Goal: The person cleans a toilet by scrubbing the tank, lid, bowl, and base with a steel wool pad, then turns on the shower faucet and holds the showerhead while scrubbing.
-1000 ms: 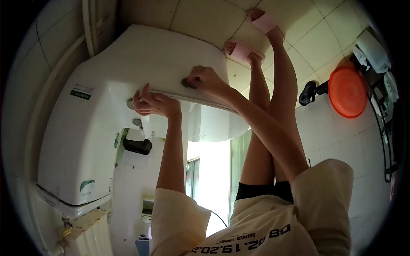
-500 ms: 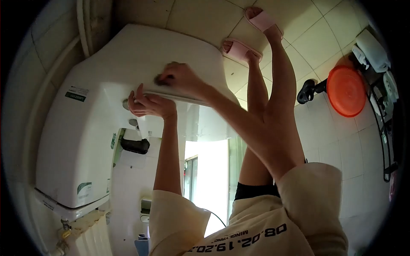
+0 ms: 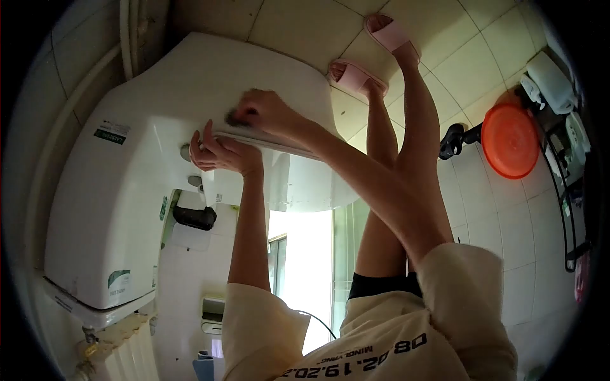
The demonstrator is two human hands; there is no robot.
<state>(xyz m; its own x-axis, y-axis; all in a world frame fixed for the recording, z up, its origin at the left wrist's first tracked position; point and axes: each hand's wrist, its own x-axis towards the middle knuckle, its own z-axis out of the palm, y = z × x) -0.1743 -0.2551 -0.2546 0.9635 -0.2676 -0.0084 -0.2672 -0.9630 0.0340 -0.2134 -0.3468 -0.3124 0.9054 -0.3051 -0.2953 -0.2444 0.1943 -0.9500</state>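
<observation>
A dark scrubbing pad, blurred, is pinched in my right hand against the white side of a toilet. My left hand lies by the near end of a thin white seat or lid edge, its fingers spread and slightly bent. The palm seems to touch that edge, though the contact is partly hidden. Two grey round fittings, one beside my left fingers and one just below them, show on the toilet.
To the left is the white tank with green labels. An orange basin and a black rack with bottles stand on the right. Pink slippers are on the tiled floor. A black object shows below the toilet.
My right hand has moved left along the white surface with the pad, coming closer to my left hand. My left hand has kept its place at the edge.
</observation>
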